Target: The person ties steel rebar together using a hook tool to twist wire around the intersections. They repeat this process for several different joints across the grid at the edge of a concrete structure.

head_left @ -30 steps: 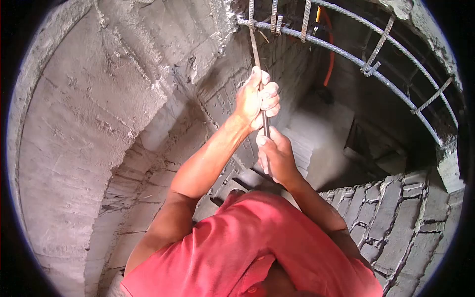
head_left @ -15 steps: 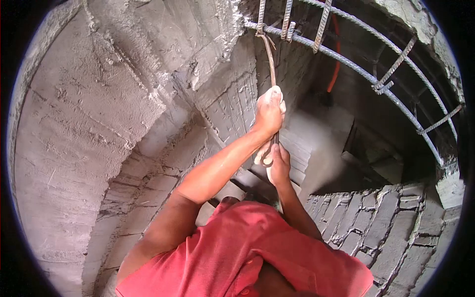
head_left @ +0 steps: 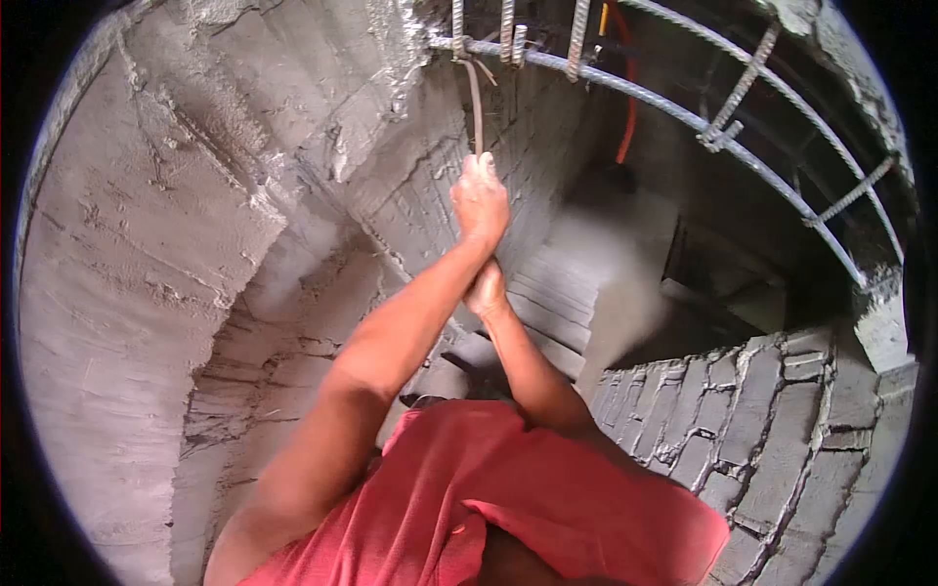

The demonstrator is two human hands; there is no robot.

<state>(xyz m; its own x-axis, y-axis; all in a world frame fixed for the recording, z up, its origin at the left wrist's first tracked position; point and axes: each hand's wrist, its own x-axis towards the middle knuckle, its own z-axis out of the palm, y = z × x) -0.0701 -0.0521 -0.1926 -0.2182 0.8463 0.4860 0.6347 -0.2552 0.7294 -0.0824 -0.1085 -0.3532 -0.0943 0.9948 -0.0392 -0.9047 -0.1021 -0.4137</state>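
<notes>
around the left hand (head_left: 480, 200), rough grey plaster (head_left: 127, 313), brickwork (head_left: 777, 439), curved rebar (head_left: 645, 96)

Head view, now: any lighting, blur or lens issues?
Head view: black rounded border eats the corners; head view: deep shadow behind the steel bars swallows detail; head view: pale hazy patch right of the right hand, cause unclear; head view: rod and bricks read clearer.

Head-worn view, close, facing forward and down
</notes>
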